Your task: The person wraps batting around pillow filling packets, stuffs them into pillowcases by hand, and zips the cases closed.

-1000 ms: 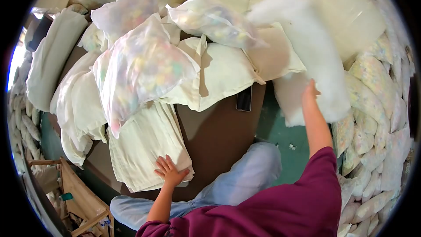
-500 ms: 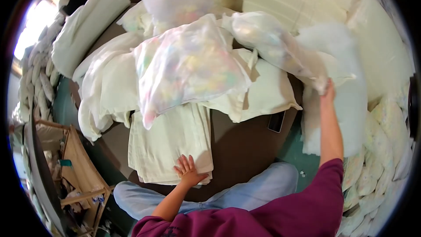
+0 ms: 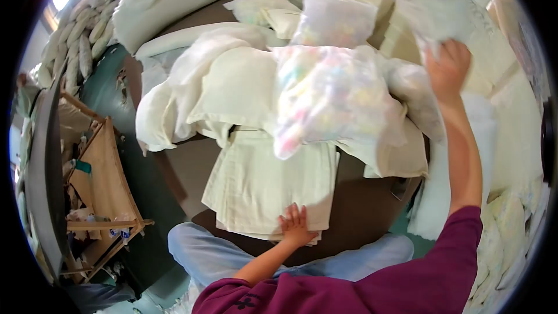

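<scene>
R fingers (image 3: 452,53) now higher, gripping prob. white fabric (image 3: 433,6), blurred, L fingers (image 3: 295,215) splayed on folded cloth (image 3: 267,180)

Bare strip of brown surface (image 3: 366,209) right of folded cloth stack (image 3: 270,180): low passage for a hand. Second gap left of stack. Rear route blocked: colour-flecked pillow (image 3: 331,96) overlaps stack's far end. Left hand (image 3: 297,227) occupies near edge. Upper right obstructed by raised, blurred white bundle (image 3: 433,3) in right hand (image 3: 451,70).
</scene>
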Demonstrator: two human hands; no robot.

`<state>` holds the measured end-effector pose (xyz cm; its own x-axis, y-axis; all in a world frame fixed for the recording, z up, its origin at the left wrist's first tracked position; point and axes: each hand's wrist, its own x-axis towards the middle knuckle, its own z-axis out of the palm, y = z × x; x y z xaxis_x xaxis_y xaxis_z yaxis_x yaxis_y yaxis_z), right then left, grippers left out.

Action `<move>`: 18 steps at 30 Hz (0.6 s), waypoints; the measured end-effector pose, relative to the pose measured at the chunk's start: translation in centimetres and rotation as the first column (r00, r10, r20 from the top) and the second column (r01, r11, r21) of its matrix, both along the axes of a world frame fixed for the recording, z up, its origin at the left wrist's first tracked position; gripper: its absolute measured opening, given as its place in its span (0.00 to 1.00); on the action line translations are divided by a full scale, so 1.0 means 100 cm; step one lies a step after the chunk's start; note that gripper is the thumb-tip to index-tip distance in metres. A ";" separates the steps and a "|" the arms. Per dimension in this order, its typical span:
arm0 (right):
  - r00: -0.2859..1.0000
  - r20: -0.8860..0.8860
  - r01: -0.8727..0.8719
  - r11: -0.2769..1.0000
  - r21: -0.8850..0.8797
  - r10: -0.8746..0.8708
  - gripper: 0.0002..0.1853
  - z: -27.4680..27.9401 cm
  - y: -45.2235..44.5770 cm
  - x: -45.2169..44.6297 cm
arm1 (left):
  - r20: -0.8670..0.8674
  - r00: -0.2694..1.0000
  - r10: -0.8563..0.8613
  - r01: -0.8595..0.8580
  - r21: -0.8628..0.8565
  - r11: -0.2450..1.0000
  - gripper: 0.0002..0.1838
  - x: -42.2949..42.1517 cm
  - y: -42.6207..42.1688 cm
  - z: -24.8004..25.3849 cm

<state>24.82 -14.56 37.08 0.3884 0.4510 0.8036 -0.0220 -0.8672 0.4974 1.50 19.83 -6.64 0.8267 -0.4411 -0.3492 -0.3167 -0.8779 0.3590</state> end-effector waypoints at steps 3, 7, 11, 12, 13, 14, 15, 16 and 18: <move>0.987 -0.082 -0.140 0.990 -0.013 0.138 0.06 -0.019 0.101 0.119 | -0.002 1.000 0.000 0.000 -0.006 1.000 0.65 0.003 0.001 0.008; 0.924 -0.377 0.067 0.998 0.009 -0.058 0.07 -0.086 0.227 0.240 | -0.097 0.995 -0.006 0.002 -0.040 0.999 0.63 0.007 0.005 0.012; 0.714 -0.689 0.379 0.896 0.231 -0.124 0.08 -0.190 0.289 0.312 | -0.242 0.970 -0.022 0.004 -0.074 0.997 0.62 0.013 0.007 0.014; 0.726 -0.679 0.427 0.845 0.322 -0.108 0.09 -0.194 0.301 0.310 | -0.281 0.959 -0.033 0.009 -0.085 0.996 0.61 0.015 0.010 0.016; 0.735 -0.671 0.473 0.782 0.405 -0.098 0.09 -0.200 0.308 0.301 | -0.286 0.958 -0.032 0.009 -0.081 0.997 0.61 0.017 0.012 0.017; 0.740 -0.666 0.519 0.709 0.478 -0.094 0.10 -0.204 0.311 0.296 | -0.296 0.955 -0.036 0.013 -0.080 0.997 0.61 0.018 0.012 0.018; 0.675 -0.738 0.513 0.700 0.497 0.029 0.10 -0.211 0.301 0.306 | -0.309 0.950 -0.046 0.022 -0.080 0.997 0.60 0.016 0.011 0.019; 0.595 -0.790 0.514 0.687 0.515 0.147 0.11 -0.224 0.278 0.324 | -0.311 0.949 -0.048 0.032 -0.054 0.998 0.60 0.014 0.008 0.017; 0.515 -0.779 0.475 0.637 0.607 0.358 0.11 -0.231 0.251 0.322 | -0.305 0.951 -0.042 0.032 -0.038 0.999 0.60 0.014 0.003 0.010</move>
<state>57.04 10.55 13.97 0.9876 -0.1219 0.0986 -0.0680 -0.9000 -0.4306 2.86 20.16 -5.68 0.6653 -0.4847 -0.5679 -0.2193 -0.8539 0.4720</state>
